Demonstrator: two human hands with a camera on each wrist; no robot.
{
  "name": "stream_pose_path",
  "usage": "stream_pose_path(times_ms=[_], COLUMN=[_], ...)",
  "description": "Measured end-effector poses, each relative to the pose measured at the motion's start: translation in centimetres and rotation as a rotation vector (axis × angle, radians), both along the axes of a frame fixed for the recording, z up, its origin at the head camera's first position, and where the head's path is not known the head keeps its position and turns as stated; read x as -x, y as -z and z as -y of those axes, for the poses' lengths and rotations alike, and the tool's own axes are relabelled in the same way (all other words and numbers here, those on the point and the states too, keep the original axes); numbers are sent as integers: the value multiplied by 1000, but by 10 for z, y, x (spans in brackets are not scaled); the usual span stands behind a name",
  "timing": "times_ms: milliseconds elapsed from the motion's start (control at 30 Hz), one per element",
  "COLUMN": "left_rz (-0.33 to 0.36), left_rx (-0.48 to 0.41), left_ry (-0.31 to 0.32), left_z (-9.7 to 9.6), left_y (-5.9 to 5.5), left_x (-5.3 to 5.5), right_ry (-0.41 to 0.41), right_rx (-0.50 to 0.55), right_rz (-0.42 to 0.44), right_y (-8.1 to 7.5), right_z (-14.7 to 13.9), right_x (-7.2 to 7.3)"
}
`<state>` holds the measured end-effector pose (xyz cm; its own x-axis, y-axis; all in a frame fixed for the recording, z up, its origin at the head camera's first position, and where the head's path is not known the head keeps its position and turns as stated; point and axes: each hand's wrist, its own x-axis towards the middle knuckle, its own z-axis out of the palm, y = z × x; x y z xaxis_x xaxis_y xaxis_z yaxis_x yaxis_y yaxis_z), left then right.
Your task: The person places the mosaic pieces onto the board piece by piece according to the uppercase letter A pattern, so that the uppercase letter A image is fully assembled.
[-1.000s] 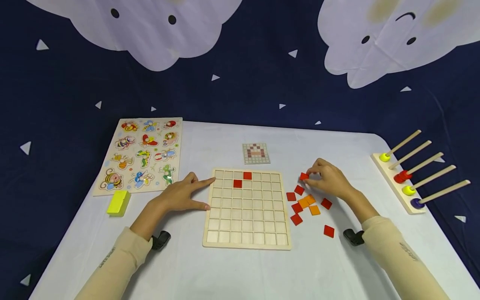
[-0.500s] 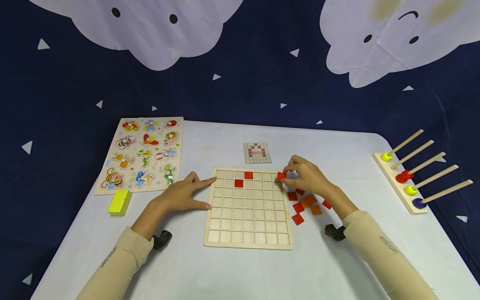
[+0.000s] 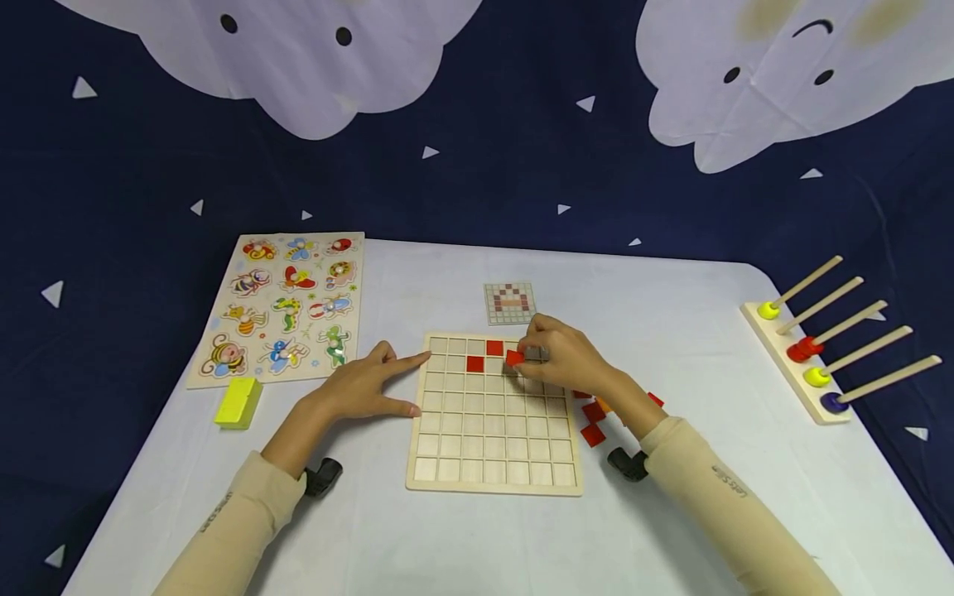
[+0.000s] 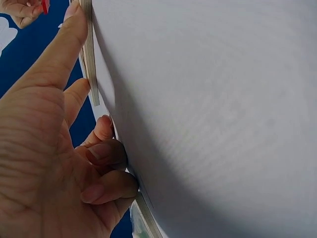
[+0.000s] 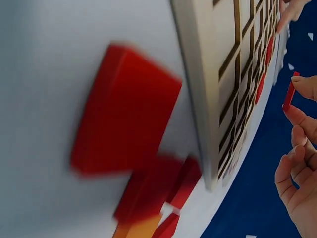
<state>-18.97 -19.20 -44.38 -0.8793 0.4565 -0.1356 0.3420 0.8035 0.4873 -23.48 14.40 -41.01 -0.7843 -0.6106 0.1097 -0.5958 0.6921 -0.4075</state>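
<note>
In the head view a wooden grid board [image 3: 482,472] lies mid-table, with one red tile [image 3: 495,348] in its top row and another red tile [image 3: 474,364] one row down, a column to the left. My left hand [image 3: 365,387] touches the board's left edge with outstretched index finger and thumb; its other fingers are bent in the left wrist view. Over the upper right of the board, my right hand [image 3: 570,354] pinches a red square tile [image 3: 514,358] between thumb and fingertips. The right wrist view shows this tile [image 5: 290,92] held above the board.
Loose red tiles [image 3: 593,434] and orange ones lie right of the board, partly behind my right forearm. A small pattern card [image 3: 510,304] lies beyond it. On the left are an insect puzzle [image 3: 286,306] and a yellow block [image 3: 238,403]; a peg stand [image 3: 793,364] is far right.
My right hand has carried the red tile leftward from the loose pile to above the board's upper rows. The left hand has stayed at the board's left edge.
</note>
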Motion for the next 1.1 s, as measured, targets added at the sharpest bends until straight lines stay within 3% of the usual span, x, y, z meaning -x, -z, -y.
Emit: stream_pose_path(times_ms=[633,1100], left_rz=[24,19], left_rx=[14,-1], left_ry=[-3,2], left_z=[0,1], left_y=[-1,-1], left_x=[1,0], right_ry=[-152,-145], right_rx=[-50,-136], right_rz=[-24,-110], right_y=[8,12], right_z=[58,84], right_x=[-12,-17])
